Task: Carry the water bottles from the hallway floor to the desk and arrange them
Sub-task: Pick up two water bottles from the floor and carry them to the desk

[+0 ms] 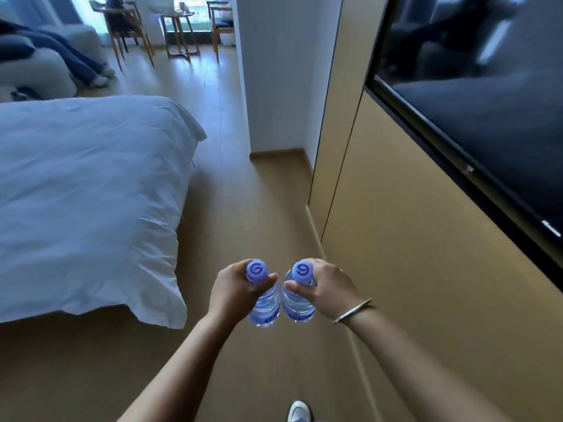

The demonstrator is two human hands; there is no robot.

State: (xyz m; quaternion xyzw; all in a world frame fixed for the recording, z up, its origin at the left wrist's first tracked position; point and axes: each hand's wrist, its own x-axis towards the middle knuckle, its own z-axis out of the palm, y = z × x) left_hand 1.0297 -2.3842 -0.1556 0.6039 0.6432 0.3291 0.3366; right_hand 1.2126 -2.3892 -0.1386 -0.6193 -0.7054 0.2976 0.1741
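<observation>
Two clear water bottles with pale blue caps hang side by side in front of me, above the wooden floor. My left hand (234,290) grips the left bottle (265,306) around its neck just under the cap. The right bottle (298,304) is held the same way by my right hand (327,287), which has a metal bangle on its wrist. Both bottles point down, nearly touching each other. No desk is in view.
A bed with a white duvet (85,193) fills the left side. A tan wall with a dark mounted screen (487,102) runs along the right. Wooden floor (243,208) leads ahead past a white wall corner (274,71) to chairs and a small table (179,32). My shoe (300,411) shows below.
</observation>
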